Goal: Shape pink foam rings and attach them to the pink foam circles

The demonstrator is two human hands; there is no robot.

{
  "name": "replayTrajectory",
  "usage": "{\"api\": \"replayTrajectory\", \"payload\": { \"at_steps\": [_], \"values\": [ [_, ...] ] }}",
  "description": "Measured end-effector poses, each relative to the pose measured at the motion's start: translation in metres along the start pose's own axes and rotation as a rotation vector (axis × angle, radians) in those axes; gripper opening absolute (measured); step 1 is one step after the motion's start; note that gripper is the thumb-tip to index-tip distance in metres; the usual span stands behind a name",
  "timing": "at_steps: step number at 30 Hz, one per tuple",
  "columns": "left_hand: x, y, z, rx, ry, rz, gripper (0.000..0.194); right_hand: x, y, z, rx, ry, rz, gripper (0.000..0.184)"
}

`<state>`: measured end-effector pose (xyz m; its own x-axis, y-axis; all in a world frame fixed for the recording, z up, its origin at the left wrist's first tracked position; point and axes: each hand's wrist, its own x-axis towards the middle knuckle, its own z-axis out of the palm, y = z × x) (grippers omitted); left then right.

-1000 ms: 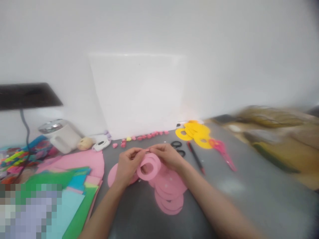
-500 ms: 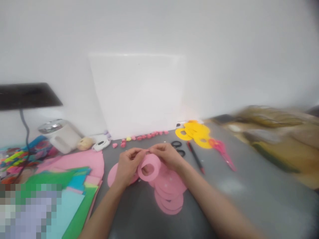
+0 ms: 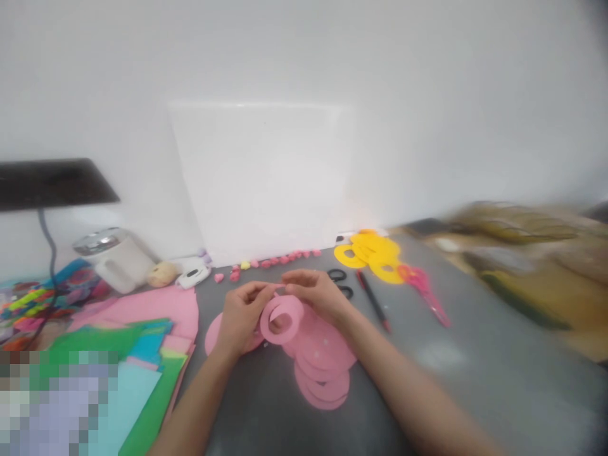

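— So, any risk in the head view?
— Well, the left hand (image 3: 242,316) pinches the pink ring (image 3: 295,318) over the table (image 3: 261,411); squeezing could crease it. Whether the right hand (image 3: 320,294) grips too, I can't tell.

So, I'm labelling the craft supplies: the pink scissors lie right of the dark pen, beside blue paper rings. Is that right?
Not quite: the head view shows the paper rings are yellow, not blue. The pink scissors do lie right of the dark pen, beside them.

A dark cable (image 3: 50,244) hangs below a black panel (image 3: 54,183), near a white mug (image 3: 124,266).
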<state>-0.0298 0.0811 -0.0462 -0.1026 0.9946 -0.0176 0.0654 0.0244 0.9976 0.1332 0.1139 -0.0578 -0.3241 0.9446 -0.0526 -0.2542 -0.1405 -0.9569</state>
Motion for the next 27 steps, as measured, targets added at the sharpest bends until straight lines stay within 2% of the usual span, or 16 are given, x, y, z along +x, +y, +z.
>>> {"api": "replayTrajectory", "payload": {
  "at_steps": [6, 18, 27],
  "values": [
    [-0.0004, -0.0017, 0.0012, -0.003, -0.039, 0.011, 0.029, 0.0019, 0.0034, -0.0014, 0.007, 0.0, 0.004, 0.04],
    [-0.0006, -0.001, 0.0014, -0.025, -0.015, -0.033, 0.028, 0.002, 0.0054, -0.0019, 0.036, -0.025, -0.048, 0.034],
    [-0.0008, -0.0001, 0.0021, -0.004, -0.033, -0.021, 0.029, 0.0016, 0.0033, -0.0001, 0.086, 0.021, -0.008, 0.038]
  ]
}}
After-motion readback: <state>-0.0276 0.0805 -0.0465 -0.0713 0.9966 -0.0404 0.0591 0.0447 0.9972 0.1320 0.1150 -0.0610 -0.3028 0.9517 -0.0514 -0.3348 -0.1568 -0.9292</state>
